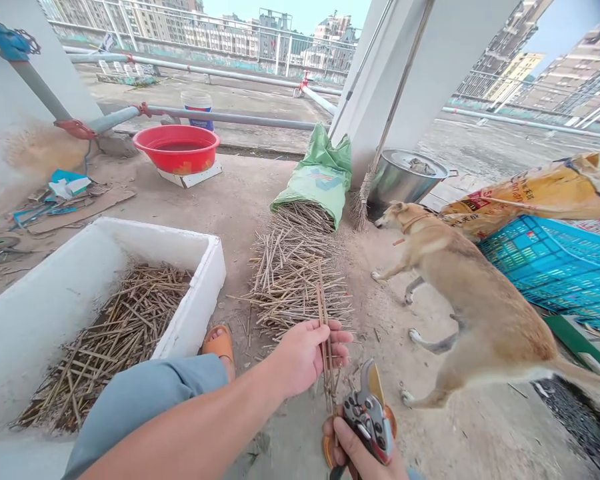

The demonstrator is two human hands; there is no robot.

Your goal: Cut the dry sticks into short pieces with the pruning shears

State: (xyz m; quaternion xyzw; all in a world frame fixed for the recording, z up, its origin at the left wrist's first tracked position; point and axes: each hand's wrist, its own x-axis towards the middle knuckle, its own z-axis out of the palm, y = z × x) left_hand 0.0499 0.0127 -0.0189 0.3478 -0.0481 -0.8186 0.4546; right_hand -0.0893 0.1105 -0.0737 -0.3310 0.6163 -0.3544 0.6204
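My left hand [303,353] has its thumb pressed over a few long thin twigs [324,313], which lie upright across its fingers. At the bottom, my right hand [357,453] is closed around pruning shears [367,413] with a grey body, their blades pointing up. The right fingers also meet the lower ends of the twigs. Just beyond the hands, a heap of cut sticks [295,283] spills from the mouth of a green sack [317,177]. On the left, a white foam box [207,267] holds many short stick pieces [145,300].
A tan dog [470,280] stands close on the right, beside a blue crate [550,267] and a yellow sack [540,190]. Farther back are a red basin [180,157], a broom [363,200] against a pillar, and a metal pot [405,180]. Pipes [240,117] cross behind.
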